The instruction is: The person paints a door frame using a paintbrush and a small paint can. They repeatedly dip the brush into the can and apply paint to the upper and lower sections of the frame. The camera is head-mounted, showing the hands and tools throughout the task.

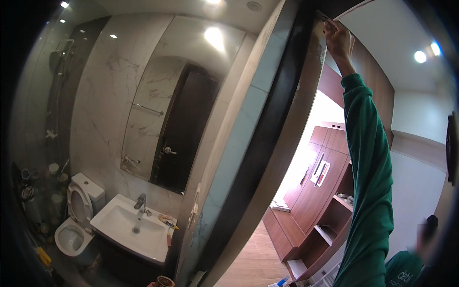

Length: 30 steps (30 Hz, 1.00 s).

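My right hand point(337, 42), in a green sleeve point(368, 158), is raised to the top corner of the door frame point(306, 71). Its fingers are closed around a thin, flat tool point(322, 16) pressed near the upper edge; the tool's kind is too small to tell. Pale, patchy marks run down the frame's face below it. At the bottom edge, a few fingertips of my left hand point(152, 284) show against a round brown pot point(165, 281) with an open top. Most of that hand is cut off by the picture's edge.
Left of the frame are a white basin point(119, 229), a toilet point(71, 239) and a wall mirror point(177, 105). Tools point(168, 222) lie on the basin's right rim. Beyond the doorway stand wooden cabinets point(311, 182); another person in green point(406, 269) is at lower right.
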Each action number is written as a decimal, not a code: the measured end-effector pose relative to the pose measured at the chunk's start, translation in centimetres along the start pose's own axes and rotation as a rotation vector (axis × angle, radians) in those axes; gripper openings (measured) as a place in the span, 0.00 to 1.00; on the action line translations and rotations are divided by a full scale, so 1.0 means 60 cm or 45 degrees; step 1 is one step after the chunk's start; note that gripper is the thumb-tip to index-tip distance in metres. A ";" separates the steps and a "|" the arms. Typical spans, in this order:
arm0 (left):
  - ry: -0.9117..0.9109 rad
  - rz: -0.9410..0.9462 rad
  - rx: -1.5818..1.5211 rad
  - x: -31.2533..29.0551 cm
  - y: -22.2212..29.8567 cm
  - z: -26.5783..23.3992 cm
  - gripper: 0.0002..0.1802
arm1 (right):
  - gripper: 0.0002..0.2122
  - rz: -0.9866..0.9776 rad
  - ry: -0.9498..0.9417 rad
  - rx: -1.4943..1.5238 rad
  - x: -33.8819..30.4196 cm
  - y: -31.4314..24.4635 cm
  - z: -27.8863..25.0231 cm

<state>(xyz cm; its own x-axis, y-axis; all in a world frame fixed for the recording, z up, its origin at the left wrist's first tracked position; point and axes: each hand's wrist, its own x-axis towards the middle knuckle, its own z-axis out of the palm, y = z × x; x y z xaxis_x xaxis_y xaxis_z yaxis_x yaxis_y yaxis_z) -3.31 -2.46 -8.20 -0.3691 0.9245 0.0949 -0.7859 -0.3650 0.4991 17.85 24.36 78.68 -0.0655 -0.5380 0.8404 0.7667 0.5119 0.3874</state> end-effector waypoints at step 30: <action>0.001 -0.059 -0.035 0.011 0.015 -0.002 0.32 | 0.20 0.305 -0.075 0.062 -0.024 0.026 -0.068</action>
<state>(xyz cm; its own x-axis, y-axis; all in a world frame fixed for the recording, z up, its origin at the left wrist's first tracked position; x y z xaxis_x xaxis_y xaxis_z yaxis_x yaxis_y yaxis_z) -4.32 -2.21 -7.80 -0.3324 0.9404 0.0718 -0.8155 -0.3248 0.4790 21.74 23.21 76.55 0.0766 -0.3582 0.9305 0.7334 0.6524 0.1908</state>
